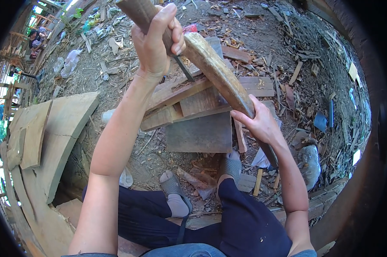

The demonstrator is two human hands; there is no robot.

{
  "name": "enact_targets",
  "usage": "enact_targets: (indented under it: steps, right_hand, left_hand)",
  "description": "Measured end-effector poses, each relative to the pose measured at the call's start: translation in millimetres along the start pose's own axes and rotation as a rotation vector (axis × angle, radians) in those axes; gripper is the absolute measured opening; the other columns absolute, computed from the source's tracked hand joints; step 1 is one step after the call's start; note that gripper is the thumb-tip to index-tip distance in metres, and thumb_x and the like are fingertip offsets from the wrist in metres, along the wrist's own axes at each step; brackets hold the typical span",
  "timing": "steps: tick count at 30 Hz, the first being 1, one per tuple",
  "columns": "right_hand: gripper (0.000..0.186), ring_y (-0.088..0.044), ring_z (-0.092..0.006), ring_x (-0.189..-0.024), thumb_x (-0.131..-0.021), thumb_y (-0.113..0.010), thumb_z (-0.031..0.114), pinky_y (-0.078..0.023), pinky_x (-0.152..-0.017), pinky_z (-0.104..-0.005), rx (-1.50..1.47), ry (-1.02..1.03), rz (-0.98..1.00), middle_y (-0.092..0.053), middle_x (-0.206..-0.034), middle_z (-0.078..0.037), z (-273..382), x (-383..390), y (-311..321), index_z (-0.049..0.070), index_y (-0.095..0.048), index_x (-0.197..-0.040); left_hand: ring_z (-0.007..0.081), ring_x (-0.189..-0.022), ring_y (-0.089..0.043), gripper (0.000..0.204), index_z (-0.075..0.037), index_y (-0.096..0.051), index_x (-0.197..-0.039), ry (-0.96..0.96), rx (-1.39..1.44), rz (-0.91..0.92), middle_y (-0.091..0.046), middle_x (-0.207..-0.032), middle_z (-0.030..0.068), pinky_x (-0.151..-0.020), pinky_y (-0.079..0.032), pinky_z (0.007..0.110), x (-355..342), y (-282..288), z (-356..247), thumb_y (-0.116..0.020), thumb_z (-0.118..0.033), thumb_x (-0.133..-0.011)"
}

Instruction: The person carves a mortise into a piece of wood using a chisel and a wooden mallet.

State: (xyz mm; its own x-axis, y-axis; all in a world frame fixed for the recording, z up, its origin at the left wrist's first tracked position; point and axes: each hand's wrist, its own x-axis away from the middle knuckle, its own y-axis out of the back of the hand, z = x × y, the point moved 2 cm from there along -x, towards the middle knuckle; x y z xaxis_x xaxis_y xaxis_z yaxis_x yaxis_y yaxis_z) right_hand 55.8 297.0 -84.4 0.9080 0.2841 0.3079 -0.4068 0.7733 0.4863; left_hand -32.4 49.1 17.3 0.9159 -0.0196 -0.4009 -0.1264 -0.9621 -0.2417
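Head view shows left grip (154,48) clenched round a tool handle (138,13), right grip (262,123) curled round a wooden club (218,70).

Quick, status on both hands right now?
Left hand: closed, holding the dark wooden handle of a narrow-bladed tool.
Right hand: closed around the lower part of a long wooden piece.

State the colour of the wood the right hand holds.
The wood is mottled light brown, in head view.

Chisel-like tool (184,67): brown handle, dark narrow shank, slanting | wooden club (219,73): long, tan, tilted, just beside
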Motion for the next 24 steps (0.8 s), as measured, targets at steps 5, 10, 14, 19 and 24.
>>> enact_targets:
  steps: [5, 10, 14, 19, 24]
  right_hand:
    - [0.054, -0.057, -0.0136, -0.056, -0.084, -0.072, 0.043, -0.047, -0.052, -0.0307, 0.0, 0.08, -0.064, -0.062, -0.079, -0.008, -11, -1, -5, 0.002, -0.056, -0.116]
    - [0.066, -0.067, -0.0332, -0.105, -0.082, -0.07, 0.047, -0.049, -0.092, -0.0418, 0.042, -0.027, -0.005, -0.069, -0.109, -0.021, -1, 0, -2, 0.004, -0.056, -0.13]
    - [0.066, -0.068, -0.0324, -0.102, -0.082, -0.07, 0.047, -0.05, -0.091, -0.0419, 0.011, -0.022, 0.019, -0.069, -0.109, -0.022, 6, -1, -4, 0.003, -0.057, -0.129]
    - [0.055, -0.061, -0.016, -0.057, -0.083, -0.073, 0.035, -0.052, -0.061, -0.0336, -0.167, -0.067, -0.006, -0.067, -0.083, -0.009, -2, 10, -7, 0.002, -0.059, -0.124]
    - [0.047, -0.061, -0.0117, -0.064, -0.085, -0.074, 0.029, -0.049, -0.053, -0.0279, -0.232, 0.129, -0.232, -0.065, -0.084, -0.009, 70, 35, 37, 0.0, -0.059, -0.119]
  left_hand:
    - [0.0114, -0.043, -0.043, 0.026, -0.009, -0.047, -0.078, -0.027, -0.052, -0.172, -0.047, -0.059, 0.0029, -0.041, -0.035, 0.027, 4, -6, 2, -0.062, -0.023, -0.093]
    - [0.0105, -0.043, -0.045, 0.019, -0.008, -0.05, -0.08, -0.066, -0.046, -0.336, -0.048, -0.059, 0.0021, -0.041, -0.036, 0.027, 6, -5, 7, -0.067, -0.012, -0.09]
    - [0.009, -0.041, -0.045, 0.017, -0.007, -0.051, -0.081, -0.121, -0.133, -0.348, -0.05, -0.058, 0.0014, -0.038, -0.036, 0.025, 7, -5, 6, -0.065, -0.008, -0.089]
    - [0.0075, -0.041, -0.049, 0.015, -0.006, -0.052, -0.081, -0.16, -0.261, -0.353, -0.053, -0.06, 0.001, -0.036, -0.038, 0.023, 9, -17, 18, -0.064, -0.006, -0.089]
    - [0.0077, -0.045, -0.052, 0.016, -0.006, -0.056, -0.076, -0.18, -0.439, -0.4, -0.056, -0.06, -0.0002, -0.042, -0.041, 0.024, 22, -24, 23, -0.067, -0.007, -0.087]
